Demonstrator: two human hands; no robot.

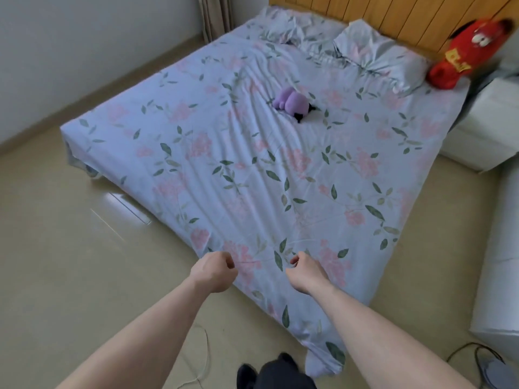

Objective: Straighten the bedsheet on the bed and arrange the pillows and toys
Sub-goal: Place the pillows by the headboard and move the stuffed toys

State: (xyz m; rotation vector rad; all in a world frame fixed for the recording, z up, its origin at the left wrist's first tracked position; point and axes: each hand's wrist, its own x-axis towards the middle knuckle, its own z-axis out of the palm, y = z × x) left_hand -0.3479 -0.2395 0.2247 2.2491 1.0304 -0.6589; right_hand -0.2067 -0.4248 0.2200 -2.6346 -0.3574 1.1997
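One bedsheet, pale blue with pink flowers and green leaves, covers the bed and hangs over its foot edge toward the floor. Long wrinkles run across it from the foot toward the middle. Both hands are at the foot edge, near each other but apart. The left hand has its fingers curled in, and the right hand likewise; each looks to be pinching the sheet, though the cloth inside the fingers is hard to make out.

Two pillows lie at the head of the bed against the wooden headboard: the left pillow near the far corner and the right pillow just beside it, both crumpled. Two toys are in view. A purple toy with a black part lies near the middle of the sheet. A red toy, blurred, is at the right end of the headboard, just beside the right pillow.
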